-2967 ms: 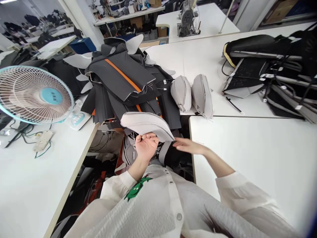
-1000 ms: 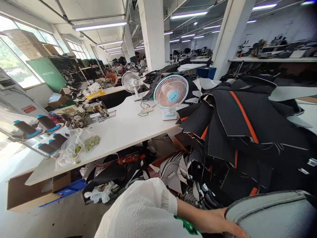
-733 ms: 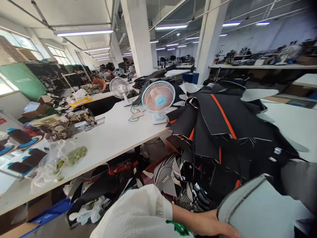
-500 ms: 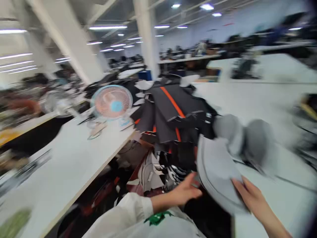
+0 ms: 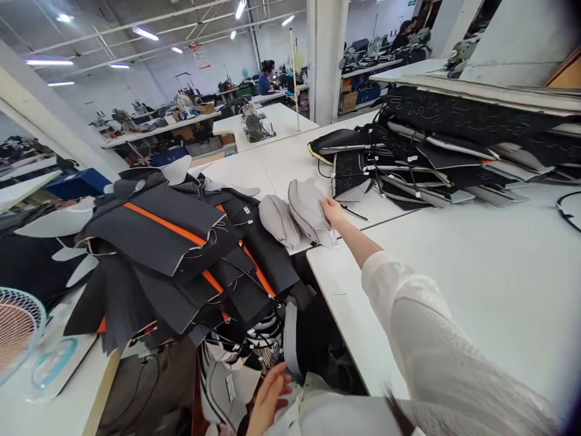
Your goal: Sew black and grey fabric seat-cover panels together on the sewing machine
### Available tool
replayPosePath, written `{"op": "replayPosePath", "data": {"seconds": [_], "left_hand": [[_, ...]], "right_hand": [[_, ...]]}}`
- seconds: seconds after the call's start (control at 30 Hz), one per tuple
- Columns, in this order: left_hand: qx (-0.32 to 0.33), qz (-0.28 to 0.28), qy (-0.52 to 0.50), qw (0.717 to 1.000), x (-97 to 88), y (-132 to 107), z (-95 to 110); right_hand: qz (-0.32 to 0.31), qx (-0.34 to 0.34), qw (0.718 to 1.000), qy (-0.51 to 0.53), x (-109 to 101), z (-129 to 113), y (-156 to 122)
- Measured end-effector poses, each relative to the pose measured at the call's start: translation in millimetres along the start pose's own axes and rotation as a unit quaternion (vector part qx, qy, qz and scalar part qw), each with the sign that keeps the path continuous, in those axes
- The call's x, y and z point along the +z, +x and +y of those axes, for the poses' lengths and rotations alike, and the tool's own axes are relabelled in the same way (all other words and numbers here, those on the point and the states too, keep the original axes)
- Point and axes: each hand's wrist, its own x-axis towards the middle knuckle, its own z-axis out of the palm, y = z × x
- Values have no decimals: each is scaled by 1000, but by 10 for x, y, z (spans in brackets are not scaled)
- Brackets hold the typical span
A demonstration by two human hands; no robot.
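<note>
Grey domed padded fabric shells (image 5: 279, 221) stand on edge in a short row at the near corner of the far white surface (image 5: 290, 163), leaning against one another.

1. Your right hand (image 5: 334, 212) is stretched out to the rightmost shell (image 5: 308, 207). The fingers lie flat against it, apart, not closed around it.
2. Your left hand (image 5: 267, 396) hangs low in the gap between the surfaces, fingers loosely apart and gripping nothing, just beside a grey strip (image 5: 288, 339) among loose cut pieces.

Progress, as a judgement: at least two shells are set in the row, so the work looks begun but far from complete. A large heap of dark grey panels with orange stripes (image 5: 167, 242) lies to your left. A stack of black quilted panels (image 5: 436, 151) lies beyond your right hand. Neither is being handled.
</note>
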Motion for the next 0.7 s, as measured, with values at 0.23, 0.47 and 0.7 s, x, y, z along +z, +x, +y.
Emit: {"op": "replayPosePath", "data": {"seconds": [0.23, 0.47, 0.7], "left_hand": [[17, 7, 143, 990, 162, 140, 34], [43, -30, 207, 977, 197, 130, 124], [63, -75, 135, 986, 269, -1, 183]], "right_hand": [[-10, 40, 988, -152, -77, 343, -4], [-24, -162, 944, -288, -62, 226, -397], [-31, -294, 821, -489, 236, 253, -400]]}}
